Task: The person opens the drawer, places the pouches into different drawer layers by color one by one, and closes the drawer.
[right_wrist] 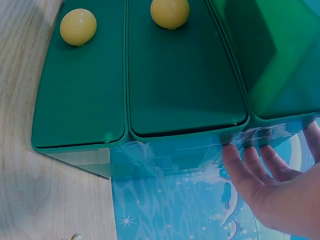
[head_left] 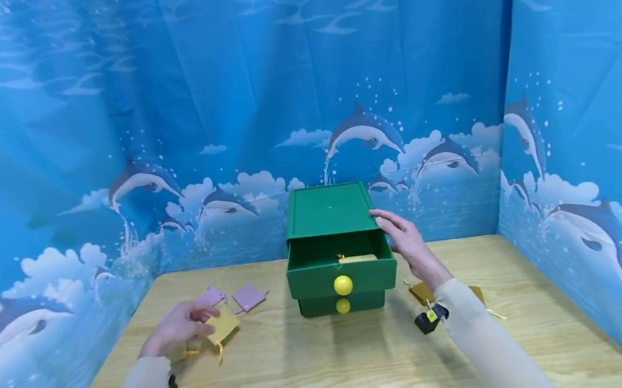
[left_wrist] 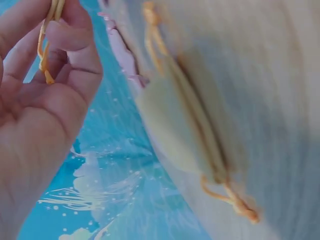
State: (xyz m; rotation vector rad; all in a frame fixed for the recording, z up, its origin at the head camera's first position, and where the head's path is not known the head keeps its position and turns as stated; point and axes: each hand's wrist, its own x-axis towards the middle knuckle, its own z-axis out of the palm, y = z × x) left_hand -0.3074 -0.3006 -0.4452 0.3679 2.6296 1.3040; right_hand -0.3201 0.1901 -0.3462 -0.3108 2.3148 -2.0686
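Note:
My left hand (head_left: 182, 324) pinches a yellow drawstring pouch (head_left: 224, 324) low over the left of the table. Its orange cord (left_wrist: 44, 55) hangs between the fingers in the left wrist view. A second yellow pouch (left_wrist: 187, 117) with corded ends, blurred there, lies on the table beside the hand. Close by are two lilac pouches (head_left: 250, 297). Straight fingers of my right hand (head_left: 407, 243) rest against the right side of a green drawer cabinet (head_left: 328, 210). Its upper drawer (head_left: 309, 282) stands pulled out, with a pale yellow pouch (head_left: 358, 258) inside.
Brown-gold pouches (head_left: 422, 292) lie right of the cabinet, partly hidden by the right forearm. A lower drawer (head_left: 311, 307) with a yellow knob sits under the pulled-out one. Blue dolphin-print curtains (head_left: 246, 95) surround the wooden table (head_left: 293, 387).

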